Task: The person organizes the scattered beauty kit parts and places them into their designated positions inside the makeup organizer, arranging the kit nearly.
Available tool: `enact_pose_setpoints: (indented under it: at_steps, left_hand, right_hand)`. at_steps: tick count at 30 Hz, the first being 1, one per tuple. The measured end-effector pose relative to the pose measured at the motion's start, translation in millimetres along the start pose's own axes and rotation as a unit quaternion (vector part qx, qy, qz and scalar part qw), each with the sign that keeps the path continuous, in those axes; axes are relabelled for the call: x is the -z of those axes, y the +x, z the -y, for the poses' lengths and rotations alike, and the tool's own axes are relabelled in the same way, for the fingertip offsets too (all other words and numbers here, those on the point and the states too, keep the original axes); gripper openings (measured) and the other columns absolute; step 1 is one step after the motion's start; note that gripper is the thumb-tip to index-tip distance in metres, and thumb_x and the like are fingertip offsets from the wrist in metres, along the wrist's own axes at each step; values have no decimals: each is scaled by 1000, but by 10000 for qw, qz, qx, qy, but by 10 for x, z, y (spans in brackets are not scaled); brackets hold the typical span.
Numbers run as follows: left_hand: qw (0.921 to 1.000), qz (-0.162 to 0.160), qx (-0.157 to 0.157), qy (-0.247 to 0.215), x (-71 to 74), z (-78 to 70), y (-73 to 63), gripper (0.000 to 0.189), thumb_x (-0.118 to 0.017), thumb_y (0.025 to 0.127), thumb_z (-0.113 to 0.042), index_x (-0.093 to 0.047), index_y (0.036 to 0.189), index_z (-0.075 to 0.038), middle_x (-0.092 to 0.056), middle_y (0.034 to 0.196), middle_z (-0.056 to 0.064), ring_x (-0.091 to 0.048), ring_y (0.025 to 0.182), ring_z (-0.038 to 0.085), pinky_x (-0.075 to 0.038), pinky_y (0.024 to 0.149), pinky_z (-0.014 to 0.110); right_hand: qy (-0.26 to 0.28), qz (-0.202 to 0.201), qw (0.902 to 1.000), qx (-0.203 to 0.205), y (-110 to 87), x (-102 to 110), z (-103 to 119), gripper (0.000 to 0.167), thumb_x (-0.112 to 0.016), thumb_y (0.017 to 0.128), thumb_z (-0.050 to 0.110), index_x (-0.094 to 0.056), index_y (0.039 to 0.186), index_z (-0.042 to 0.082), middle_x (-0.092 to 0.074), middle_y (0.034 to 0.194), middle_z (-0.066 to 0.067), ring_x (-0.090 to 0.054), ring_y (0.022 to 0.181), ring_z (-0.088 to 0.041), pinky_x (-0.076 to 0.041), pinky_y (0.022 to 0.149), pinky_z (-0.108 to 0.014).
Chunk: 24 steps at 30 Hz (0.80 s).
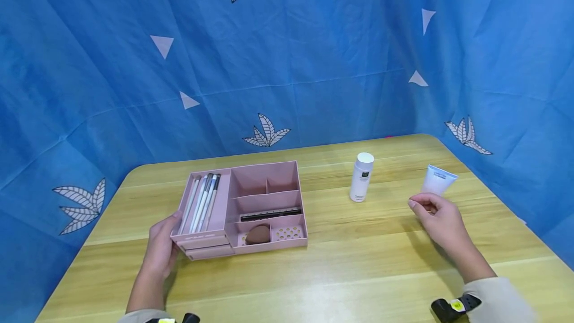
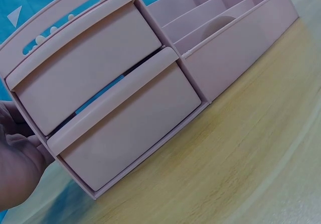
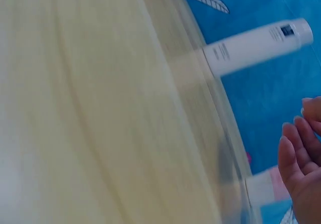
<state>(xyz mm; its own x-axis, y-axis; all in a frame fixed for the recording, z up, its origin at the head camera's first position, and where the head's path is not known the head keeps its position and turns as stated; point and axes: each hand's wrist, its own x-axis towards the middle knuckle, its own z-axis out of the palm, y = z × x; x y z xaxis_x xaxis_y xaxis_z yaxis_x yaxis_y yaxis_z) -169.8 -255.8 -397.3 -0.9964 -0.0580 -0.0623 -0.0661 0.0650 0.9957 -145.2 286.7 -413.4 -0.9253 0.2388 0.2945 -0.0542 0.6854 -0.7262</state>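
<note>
My left hand [image 1: 160, 245] rests against the left side of a pink desktop organizer [image 1: 204, 240]; in the left wrist view its fingertips are partly hidden behind the side wall. Several makeup brushes [image 1: 206, 203] lie in the organizer's top tray. A brown makeup sponge [image 1: 257, 235] and a slim black stick [image 1: 271, 215] sit in its compartments. My right hand [image 1: 441, 221] hovers just in front of a pale squeeze tube [image 1: 437, 181], fingers loosely bent with nothing between them. The tube's cap end [image 3: 259, 190] stands on the table in the right wrist view.
A white bottle [image 1: 361, 178] stands upright between the organizer and the tube. Everything is on a light wooden table [image 1: 341, 273]. Blue patterned cloth [image 1: 314, 64] hangs behind and around the table. Two drawers [image 2: 130, 128] front the organizer's left part.
</note>
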Motion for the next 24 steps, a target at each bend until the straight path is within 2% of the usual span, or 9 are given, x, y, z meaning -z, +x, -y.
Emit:
enact_pose_setpoints:
  at_steps: [8,14,20,24]
  left_hand:
    - [10000,0,3,-26,-6,4,3,62,-34,102,-39,-34,135,14,-66,91,-16,-63,89,0,-54,81,18]
    - [9999,0,105,19,-2,-1,8,62,-34,102,-39,-34,136,12,-65,91,-18,-62,89,0,-54,80,17]
    - [10000,-23,48,1,-3,4,4,63,-35,101,-40,-35,135,13,-65,91,-15,-63,88,1,-54,80,19]
    - [10000,-39,33,0,-1,11,1,63,-36,101,-42,-37,133,13,-66,93,-14,-64,88,2,-55,81,19]
  right_hand:
    - [14,-309,9963,-801,-25,194,-172,36,-60,92,31,-64,107,-2,-61,83,6,-49,67,6,-46,53,-12]
    - [143,-440,9903,-1311,1,329,-237,43,-57,92,37,-59,114,0,-54,80,20,-51,69,6,-48,53,-13]
    - [360,-634,9889,-1292,74,425,-260,43,-59,91,34,-58,114,-2,-51,77,28,-50,70,10,-46,55,-9]
    - [402,-708,9889,-1243,118,455,-255,46,-61,91,35,-57,116,-3,-50,80,28,-49,73,10,-46,57,-7]
